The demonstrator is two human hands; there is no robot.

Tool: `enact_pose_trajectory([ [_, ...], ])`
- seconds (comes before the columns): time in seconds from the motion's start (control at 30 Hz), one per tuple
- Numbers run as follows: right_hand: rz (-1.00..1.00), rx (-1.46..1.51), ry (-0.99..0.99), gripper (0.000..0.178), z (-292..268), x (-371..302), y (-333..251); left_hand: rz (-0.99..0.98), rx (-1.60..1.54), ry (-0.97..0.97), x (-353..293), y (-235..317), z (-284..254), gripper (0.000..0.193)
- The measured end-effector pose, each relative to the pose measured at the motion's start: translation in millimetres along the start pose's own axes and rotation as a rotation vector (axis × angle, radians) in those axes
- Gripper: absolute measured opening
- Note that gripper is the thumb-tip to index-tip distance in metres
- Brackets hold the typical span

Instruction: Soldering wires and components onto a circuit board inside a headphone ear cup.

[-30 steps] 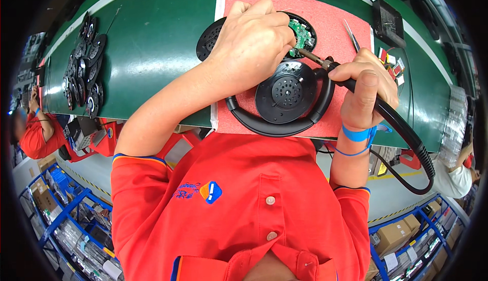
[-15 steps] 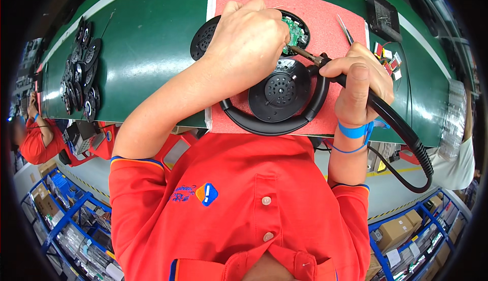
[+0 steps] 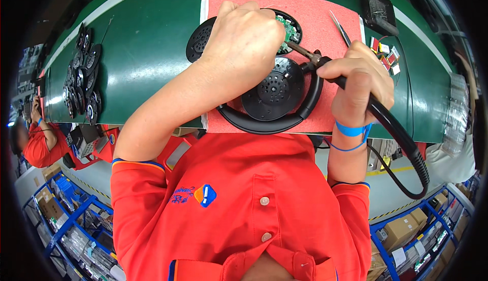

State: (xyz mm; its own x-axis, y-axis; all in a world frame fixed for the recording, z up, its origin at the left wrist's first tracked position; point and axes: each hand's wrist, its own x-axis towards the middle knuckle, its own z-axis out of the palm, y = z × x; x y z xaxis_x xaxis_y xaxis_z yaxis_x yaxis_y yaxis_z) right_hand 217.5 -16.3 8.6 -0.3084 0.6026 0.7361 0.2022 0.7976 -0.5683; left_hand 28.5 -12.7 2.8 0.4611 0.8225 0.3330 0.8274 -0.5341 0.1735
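My right hand is wrapped round the black handle of a soldering iron. The iron's metal tip reaches the lower edge of a green circuit board inside a round black ear cup. My left hand is closed over the board's left side; whatever its fingertips pinch is hidden. Below lies a black headphone headband, curved toward me. Within its curve sits a round black perforated speaker piece. Another round perforated black piece shows partly behind my left hand.
A pink foam mat lies under the work on a green table. Tweezers rest on it. To the right are a black tray and small battery-like packs. Black discs pile at left. A co-worker sits far left.
The whole view has shifted slightly, so the mat and headphone parts appear a little further left. Both hands keep nearly the same position at the board, the iron still in my right hand.
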Motion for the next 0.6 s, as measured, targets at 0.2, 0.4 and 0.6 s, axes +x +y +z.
enact_pose_trajectory([
  [0.2, -0.008, -0.020, 0.129, 0.053, -8, -4, -4, 0.084, 0.006, 0.037, 7, 3, -1, 0.006],
  [0.4, -0.092, -0.263, 0.155, 0.035, -72, -7, 8, -0.040, -0.119, -0.064, 0, 1, -8, 0.005],
  [0.6, 0.331, -0.653, 0.175, 0.010, -192, 14, 55, -0.019, -0.190, -0.025, -2, 5, -14, 0.001],
])
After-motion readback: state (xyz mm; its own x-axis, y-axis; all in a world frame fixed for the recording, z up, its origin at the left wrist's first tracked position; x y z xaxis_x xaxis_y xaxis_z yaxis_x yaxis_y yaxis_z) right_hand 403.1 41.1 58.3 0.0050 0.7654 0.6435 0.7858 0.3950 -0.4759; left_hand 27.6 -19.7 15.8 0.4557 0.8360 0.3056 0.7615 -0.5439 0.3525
